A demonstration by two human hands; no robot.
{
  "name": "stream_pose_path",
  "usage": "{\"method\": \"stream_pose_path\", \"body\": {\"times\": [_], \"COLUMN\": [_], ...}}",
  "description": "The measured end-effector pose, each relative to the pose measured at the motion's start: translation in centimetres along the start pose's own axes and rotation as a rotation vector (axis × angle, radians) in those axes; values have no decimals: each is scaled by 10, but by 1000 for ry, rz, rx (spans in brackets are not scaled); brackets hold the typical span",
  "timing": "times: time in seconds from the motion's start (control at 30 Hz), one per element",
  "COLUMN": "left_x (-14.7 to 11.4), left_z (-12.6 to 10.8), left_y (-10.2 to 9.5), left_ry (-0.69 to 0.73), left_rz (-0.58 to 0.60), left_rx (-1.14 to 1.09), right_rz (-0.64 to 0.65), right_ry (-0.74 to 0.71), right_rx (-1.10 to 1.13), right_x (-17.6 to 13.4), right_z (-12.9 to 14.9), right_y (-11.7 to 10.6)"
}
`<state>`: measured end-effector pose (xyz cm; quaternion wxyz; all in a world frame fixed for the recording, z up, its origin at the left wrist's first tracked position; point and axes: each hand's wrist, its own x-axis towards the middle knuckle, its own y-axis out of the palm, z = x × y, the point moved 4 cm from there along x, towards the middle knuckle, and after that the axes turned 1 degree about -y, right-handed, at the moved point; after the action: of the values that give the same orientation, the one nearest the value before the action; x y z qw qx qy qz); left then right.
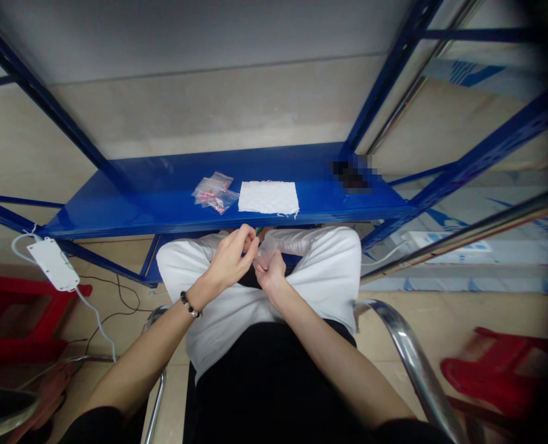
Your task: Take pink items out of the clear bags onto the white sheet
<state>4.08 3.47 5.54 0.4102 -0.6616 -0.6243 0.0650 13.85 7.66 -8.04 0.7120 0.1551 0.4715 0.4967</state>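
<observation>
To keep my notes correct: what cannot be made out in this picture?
All in the head view:
- Small bag in the right hand: contents too small, blurred.
- Left hand: its own curl hides whether it pinches anything.
- Dark thing: hidden by pixelation.
- Bagged red pieces: too small to identify.
- Left stool: cut by the left edge.

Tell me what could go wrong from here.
The right hand holds the small bag over the lap, not the shelf, so anything slipping out may fall. The cloth lies at the shelf's front edge; a knock might drag it off.
</observation>
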Motion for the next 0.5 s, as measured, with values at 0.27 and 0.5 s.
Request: {"method": "stream_pose_path", "body": {"times": [0.27,0.5], "left_x": [-2,-3], "left_z": [-1,-5], "left_y": [11,13], "left_ry": [10,112], "left_rz": [169,250], "left_rx": [149,152], "right_rz": [-91,-116], "right_ry": [135,111], "right_rx": [41,34], "right_x": [-2,-1], "right_z": [7,7], "right_y": [3,2]}}
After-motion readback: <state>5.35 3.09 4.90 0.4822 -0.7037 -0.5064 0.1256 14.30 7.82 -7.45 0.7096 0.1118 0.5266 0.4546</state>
